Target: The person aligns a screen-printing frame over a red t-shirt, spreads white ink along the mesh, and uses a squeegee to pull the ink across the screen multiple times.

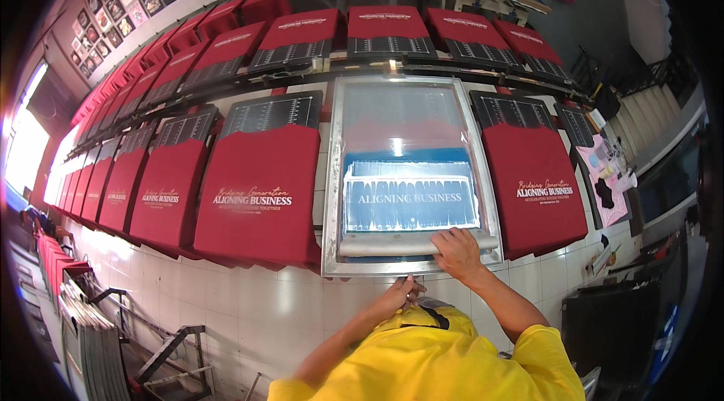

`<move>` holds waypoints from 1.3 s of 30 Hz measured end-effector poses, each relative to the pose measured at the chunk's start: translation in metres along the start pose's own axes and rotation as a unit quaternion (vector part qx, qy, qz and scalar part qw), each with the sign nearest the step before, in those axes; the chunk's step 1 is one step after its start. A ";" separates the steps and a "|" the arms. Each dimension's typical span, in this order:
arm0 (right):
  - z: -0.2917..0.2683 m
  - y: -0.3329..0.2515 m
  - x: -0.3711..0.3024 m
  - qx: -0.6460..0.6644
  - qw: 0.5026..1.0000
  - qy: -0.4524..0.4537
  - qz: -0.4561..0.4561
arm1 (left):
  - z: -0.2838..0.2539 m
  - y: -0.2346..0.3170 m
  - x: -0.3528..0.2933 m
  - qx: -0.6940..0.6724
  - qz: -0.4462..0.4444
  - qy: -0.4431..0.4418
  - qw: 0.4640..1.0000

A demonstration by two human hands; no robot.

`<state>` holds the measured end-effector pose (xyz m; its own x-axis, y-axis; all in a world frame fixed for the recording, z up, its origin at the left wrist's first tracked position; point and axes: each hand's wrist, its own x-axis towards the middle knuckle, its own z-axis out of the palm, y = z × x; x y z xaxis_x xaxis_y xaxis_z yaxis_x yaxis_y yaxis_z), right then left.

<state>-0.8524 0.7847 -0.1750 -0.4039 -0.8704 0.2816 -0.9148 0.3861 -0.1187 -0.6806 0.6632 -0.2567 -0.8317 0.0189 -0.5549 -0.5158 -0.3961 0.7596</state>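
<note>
A metal-framed printing screen (469,129) lies over one of the dark pallets in the near row. Its mesh carries a blue stencil (411,201) with light lettering and streaks of white ink. Across the near end of the mesh rests a long squeegee (385,243). My right hand (457,250) is closed over the right part of its handle. Just below the screen's near edge is my left hand (402,294), fingers curled and one fingertip at the frame; what they hold, if anything, is hidden.
Red shirts with light prints lie on pallets to the left (260,190) and right (532,190). Behind a dark rail, another row of red shirts (388,24) stretches across. At right, a pink cloth (603,175) bears small containers. A metal rack (173,348) stands at lower left.
</note>
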 end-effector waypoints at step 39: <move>0.011 0.088 0.138 0.026 0.996 -0.078 0.026 | -0.006 -0.019 0.009 0.086 0.138 0.033 0.986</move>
<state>-0.9889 0.6952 -0.1575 -0.4436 -0.8877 0.1235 -0.8897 0.4197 -0.1796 -0.6770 0.6651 -0.2780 -0.9328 -0.1304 -0.3361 -0.3041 -0.2158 0.9279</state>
